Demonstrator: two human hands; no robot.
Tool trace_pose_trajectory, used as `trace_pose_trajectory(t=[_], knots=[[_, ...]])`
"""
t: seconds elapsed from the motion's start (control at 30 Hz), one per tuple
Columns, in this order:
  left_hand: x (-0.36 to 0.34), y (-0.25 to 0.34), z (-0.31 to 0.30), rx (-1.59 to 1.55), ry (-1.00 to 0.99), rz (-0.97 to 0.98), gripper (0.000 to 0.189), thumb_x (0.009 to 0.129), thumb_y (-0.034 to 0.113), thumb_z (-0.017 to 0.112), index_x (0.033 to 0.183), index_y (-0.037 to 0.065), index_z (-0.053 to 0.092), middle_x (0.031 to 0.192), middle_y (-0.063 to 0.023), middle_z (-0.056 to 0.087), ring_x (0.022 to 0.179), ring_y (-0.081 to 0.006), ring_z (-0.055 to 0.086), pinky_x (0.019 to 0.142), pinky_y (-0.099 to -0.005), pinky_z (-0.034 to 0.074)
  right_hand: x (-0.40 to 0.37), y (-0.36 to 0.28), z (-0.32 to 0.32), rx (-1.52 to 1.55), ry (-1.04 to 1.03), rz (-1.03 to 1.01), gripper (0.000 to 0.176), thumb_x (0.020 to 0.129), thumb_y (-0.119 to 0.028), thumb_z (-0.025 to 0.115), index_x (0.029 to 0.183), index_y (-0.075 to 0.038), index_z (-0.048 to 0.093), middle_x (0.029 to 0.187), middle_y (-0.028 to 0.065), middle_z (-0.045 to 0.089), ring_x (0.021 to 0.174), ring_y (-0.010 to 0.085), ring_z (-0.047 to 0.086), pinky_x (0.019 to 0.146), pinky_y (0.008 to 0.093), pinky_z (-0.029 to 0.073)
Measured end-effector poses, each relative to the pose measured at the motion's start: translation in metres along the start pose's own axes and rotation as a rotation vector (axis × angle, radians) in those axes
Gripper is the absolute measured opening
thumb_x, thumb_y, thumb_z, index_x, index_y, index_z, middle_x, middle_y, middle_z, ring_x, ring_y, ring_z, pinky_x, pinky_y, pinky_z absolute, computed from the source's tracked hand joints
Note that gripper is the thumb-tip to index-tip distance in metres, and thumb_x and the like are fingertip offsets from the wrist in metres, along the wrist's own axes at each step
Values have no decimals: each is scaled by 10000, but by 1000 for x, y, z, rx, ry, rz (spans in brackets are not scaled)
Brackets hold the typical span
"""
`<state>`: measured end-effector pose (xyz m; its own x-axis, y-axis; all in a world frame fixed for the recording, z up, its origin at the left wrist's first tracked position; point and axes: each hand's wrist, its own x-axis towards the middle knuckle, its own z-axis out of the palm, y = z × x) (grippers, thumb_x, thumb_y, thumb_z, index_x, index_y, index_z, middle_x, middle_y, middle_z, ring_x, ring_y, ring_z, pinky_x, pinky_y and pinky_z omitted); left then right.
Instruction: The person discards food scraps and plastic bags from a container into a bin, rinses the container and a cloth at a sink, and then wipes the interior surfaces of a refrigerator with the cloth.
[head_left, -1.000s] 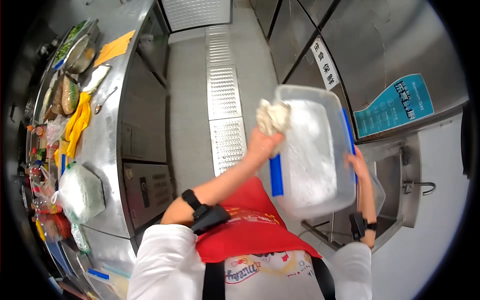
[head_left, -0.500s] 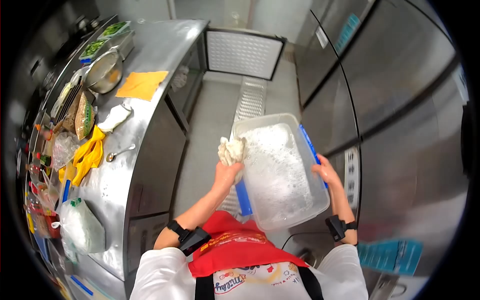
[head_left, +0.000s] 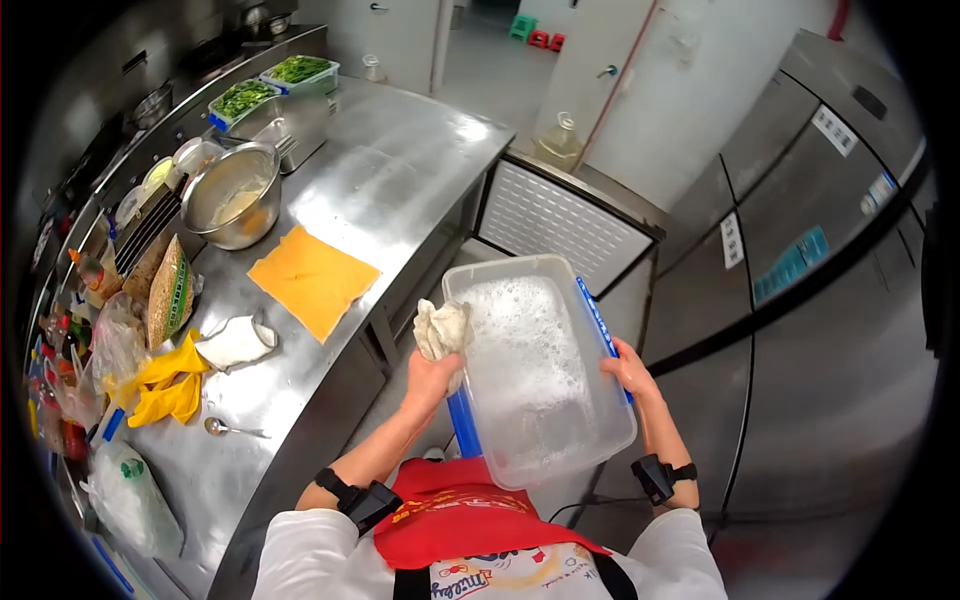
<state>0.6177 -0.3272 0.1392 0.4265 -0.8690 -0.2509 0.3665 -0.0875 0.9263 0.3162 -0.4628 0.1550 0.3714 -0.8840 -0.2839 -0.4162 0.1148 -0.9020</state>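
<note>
A clear plastic storage bin [head_left: 560, 440] with blue side latches hangs in front of my red apron, tilted, with foamy soapy water [head_left: 530, 340] inside. My left hand [head_left: 432, 378] is closed on a bunched whitish cloth [head_left: 442, 328] at the bin's left rim; that hand's fingers are partly hidden behind the bin wall. On the right side, my right hand [head_left: 630, 370] grips the bin's edge near a long blue latch [head_left: 597, 315].
On the steel counter [head_left: 390, 140] at left lie an orange cloth [head_left: 312, 280], a metal bowl [head_left: 235, 195], yellow gloves [head_left: 165, 385], a spoon [head_left: 235, 428], bags and boxes of greens [head_left: 300, 68]. An open door panel [head_left: 560, 215] stands ahead; steel refrigerators [head_left: 830, 400] line the right.
The view has swung up and toward the far end, showing more counter and a doorway. Both hands still hold the bin and cloth, which have shifted slightly left in view.
</note>
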Motion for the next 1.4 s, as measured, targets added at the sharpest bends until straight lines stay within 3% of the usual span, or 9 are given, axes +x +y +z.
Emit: trace_pose_trajectory(t=[0.03, 0.37, 0.6, 0.73, 0.9, 1.17, 1.33, 1.37, 1.4], knots=[[20, 6, -1, -6, 4, 15, 461, 653, 51, 582, 1105, -16, 519, 1000, -72, 583, 888, -155, 557, 768, -263, 432, 28, -17, -4, -22, -82, 69, 518, 624, -71, 523, 1135, 11, 503, 957, 73, 569, 861, 156, 517, 769, 264, 420], [167, 24, 0, -96, 487, 154, 456, 661, 53, 588, 1107, -6, 511, 1002, -52, 573, 885, -139, 542, 770, -248, 422, 326, -100, 29, -162, -482, -161, 508, 622, -65, 529, 1124, 10, 505, 975, 71, 568, 886, 161, 533, 790, 254, 412], [221, 31, -13, -84, 802, 182, 469, 659, 89, 593, 1109, -11, 506, 975, -62, 558, 859, -154, 526, 737, -265, 421, 453, -114, 107, -192, -748, -241, 478, 634, -39, 532, 1108, 19, 507, 942, 76, 577, 860, 158, 540, 768, 246, 424], [244, 41, -34, -130, 881, 149, 394, 677, 99, 599, 1051, -4, 534, 896, -55, 571, 788, -146, 530, 685, -266, 420, 497, -101, 148, 17, -716, -227, 544, 669, -32, 546, 1187, 70, 413, 984, 124, 580, 850, 181, 563, 727, 266, 454], [259, 52, -68, -291, 896, 309, 379, 666, 108, 614, 1019, -11, 544, 881, -62, 582, 787, -152, 540, 695, -264, 423, 518, -131, 179, -92, -723, -199, 446, 660, -66, 539, 1092, 34, 486, 890, 75, 574, 750, 145, 535, 655, 256, 438], [151, -1, -70, -91, 857, 131, 473, 643, 91, 658, 1086, -11, 528, 953, -53, 594, 868, -136, 566, 770, -274, 457, 545, -158, 215, -139, -602, -127, 393, 641, -88, 526, 1027, -11, 517, 803, 36, 534, 696, 130, 494, 610, 253, 405], [124, -91, -45, 326, 831, -76, 501, 600, 130, 682, 1066, 8, 547, 1083, -165, 556, 998, -266, 553, 855, -347, 443, 559, -177, 233, -104, -619, -121, 336, 638, -76, 517, 968, -20, 537, 751, 23, 514, 650, 118, 482, 551, 255, 390], [129, -99, -46, 549, 718, -191, 528, 570, 164, 692, 1057, 16, 552, 1213, -245, 454, 1127, -365, 453, 941, -392, 386, 562, -178, 234, -116, -642, -117, 339, 639, -75, 516, 974, -22, 533, 751, 23, 513, 644, 117, 480, 546, 255, 388], [137, -110, -45, 630, 746, -180, 541, 566, 175, 693, 1066, 24, 552, 1241, -252, 422, 1153, -380, 418, 958, -396, 370, 565, -179, 235, -130, -668, -114, 343, 641, -75, 515, 980, -24, 530, 752, 23, 512, 639, 116, 479, 540, 254, 386]])
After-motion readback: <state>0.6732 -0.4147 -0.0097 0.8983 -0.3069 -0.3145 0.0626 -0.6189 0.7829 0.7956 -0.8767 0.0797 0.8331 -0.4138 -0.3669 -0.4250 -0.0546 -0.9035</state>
